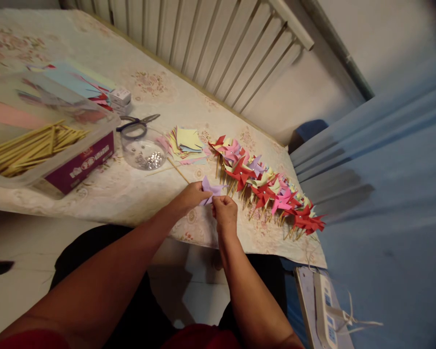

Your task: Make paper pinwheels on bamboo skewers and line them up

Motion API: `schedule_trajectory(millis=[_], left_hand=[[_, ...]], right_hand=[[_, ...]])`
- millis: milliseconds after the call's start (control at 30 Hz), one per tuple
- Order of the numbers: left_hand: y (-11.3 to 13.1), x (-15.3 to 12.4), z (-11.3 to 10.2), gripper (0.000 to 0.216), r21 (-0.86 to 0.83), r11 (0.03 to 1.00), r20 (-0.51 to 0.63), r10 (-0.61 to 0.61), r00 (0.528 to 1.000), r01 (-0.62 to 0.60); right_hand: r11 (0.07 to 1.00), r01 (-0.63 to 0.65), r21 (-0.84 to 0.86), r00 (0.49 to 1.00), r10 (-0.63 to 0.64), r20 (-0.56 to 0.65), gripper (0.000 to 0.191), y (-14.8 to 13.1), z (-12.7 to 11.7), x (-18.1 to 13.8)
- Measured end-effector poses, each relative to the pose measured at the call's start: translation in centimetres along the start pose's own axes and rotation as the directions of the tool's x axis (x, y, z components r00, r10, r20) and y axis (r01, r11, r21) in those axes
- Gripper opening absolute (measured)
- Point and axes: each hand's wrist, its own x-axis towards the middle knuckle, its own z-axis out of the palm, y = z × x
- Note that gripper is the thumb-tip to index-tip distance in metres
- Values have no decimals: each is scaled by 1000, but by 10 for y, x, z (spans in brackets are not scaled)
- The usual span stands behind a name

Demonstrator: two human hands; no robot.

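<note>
A lilac paper pinwheel [212, 190] is held between my two hands over the front part of the table. My left hand [193, 196] is closed on its left side, thumb on the paper. At the pinwheel's lower right my right hand [225, 211] has its fingers pinched together against the paper; any small piece between them is hidden. A thin wooden stick [178, 169] runs up and left from my left hand; whether it is gripped or lies on the table I cannot tell. Finished pinwheels [265, 191] in several colours lie in a long row to the right.
Cut paper squares [189, 140] are stacked beyond my hands. Left of them are a round clear tub [145, 157] with small shiny pieces, scissors [138, 122], small boxes [120, 99] and a plastic bin [80, 167] of sticks. A power strip [325, 310] sits at lower right.
</note>
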Motion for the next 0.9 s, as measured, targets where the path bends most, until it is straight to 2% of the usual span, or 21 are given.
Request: schedule_trajectory(millis=[200, 467, 733, 800, 900], left_hand=[[-2, 2, -1, 6, 20, 1000, 2, -5, 1000, 5], [-5, 3, -2, 10, 29, 1000, 9, -3, 1000, 3], [-5, 4, -2, 12, 44, 999, 0, 5, 1000, -5], [-5, 4, -3, 13, 50, 999, 12, -1, 1000, 0], [-5, 4, -6, 16, 53, 999, 47, -16, 999, 14]], right_hand=[[1000, 9, 20, 1000, -10, 19, 20, -1, 0, -1], [998, -27, 63, 1000, 27, 3, 19, -6, 4, -4], [999, -11, 53, 1000, 10, 5, 20, -4, 5, -4], [999, 11, 34, 999, -10, -39, 22, 0, 0, -2], [996, 86, -26, 978, -90, -189, 27, 0, -17, 7]])
